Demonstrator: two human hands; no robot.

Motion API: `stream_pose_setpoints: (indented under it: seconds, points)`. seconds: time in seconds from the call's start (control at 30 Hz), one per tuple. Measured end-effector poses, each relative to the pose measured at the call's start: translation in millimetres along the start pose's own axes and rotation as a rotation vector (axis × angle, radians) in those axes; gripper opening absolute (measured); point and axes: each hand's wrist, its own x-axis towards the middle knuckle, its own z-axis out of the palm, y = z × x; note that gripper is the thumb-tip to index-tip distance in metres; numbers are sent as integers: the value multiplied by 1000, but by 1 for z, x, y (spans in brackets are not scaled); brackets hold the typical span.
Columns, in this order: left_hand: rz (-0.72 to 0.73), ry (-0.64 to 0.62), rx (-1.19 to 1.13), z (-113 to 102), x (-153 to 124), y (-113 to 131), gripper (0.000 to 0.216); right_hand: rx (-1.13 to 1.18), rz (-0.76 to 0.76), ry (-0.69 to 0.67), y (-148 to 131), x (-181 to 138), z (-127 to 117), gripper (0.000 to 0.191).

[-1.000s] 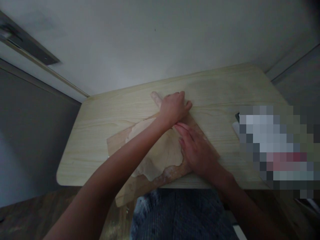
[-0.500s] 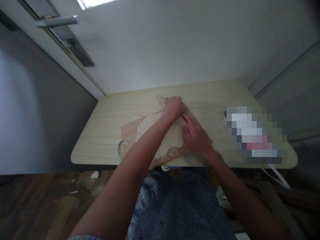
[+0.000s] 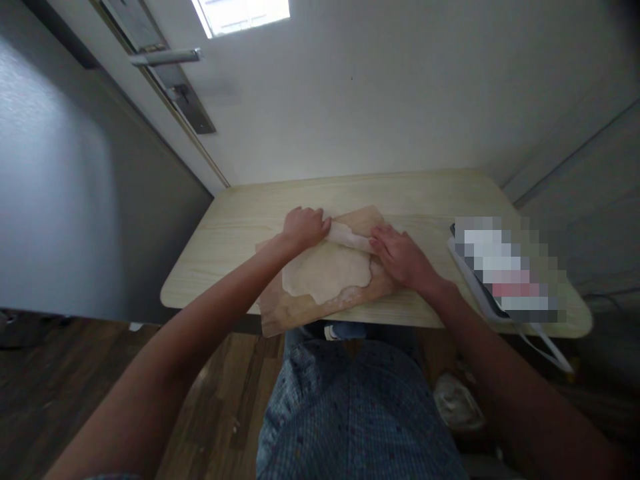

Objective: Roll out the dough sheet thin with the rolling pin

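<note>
A flattened sheet of pale dough lies on a wooden board, its edge uneven. Across the far side of the dough runs a pale rolling pin; some dough seems to be wrapped round it, though I cannot be sure. My left hand is closed round the pin's left end. At the other end, my right hand grips the pin with its fingers bent over it. Both ends of the pin are hidden by my hands.
The board rests on a light wooden table, its near left corner jutting past the front edge. To the right lies a blurred-out device with a white cable. Behind stands a white door with a metal handle.
My left hand has moved left, uncrossing from in front of my right hand. The rolling pin now lies more crosswise, and the board has turned and shifted. My view has tilted slightly.
</note>
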Motion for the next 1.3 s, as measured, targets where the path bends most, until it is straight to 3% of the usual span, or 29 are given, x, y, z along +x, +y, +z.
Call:
stream_pose_setpoints:
  seconds: [0.17,0.3,0.47,0.6,0.97,1.3]
  points:
    - [-8,-79,-36,0,-4,-21,48,-150,54,-133,-6,29,-11,50]
    - [24,-119,-154,16,2,-29,60,-184,124,-225,-11,48,-11,50]
    - [-26,-206,-237,30,1,-28,65,-229,184,-178,-13,52,-5,53]
    - [-64,-170,-203,24,-17,-16,58,-247,157,-59,-16,40,-1,52]
    - [-105,170,-213,32,-78,15,49,-209,23,119,-21,-12,7,43]
    - [-99,187,-275,32,-128,35,51,-97,42,97,-32,-60,2,47]
